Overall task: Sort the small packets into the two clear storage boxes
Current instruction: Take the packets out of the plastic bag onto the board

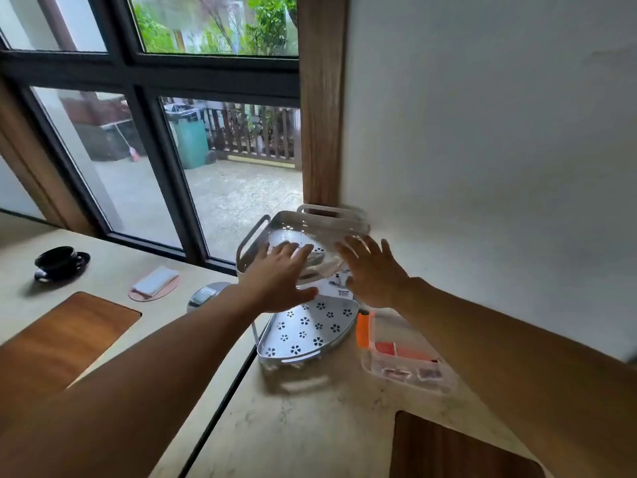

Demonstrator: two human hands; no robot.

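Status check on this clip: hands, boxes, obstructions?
Left hand, right hand open, reaching at clear box on white two-tier rack. Second clear orange-latched box on counter. Nothing blocking.

Matt white perforated rack [310, 331], clear glossy plastic box [406, 365], smooth marbled stone counter [310, 426].

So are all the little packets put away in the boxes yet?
Partly. The clear box with the orange latch on the counter already holds some packets. Both the left hand and right hand are reaching around a second clear box on the rack's top shelf. Its contents are too blurred to judge.
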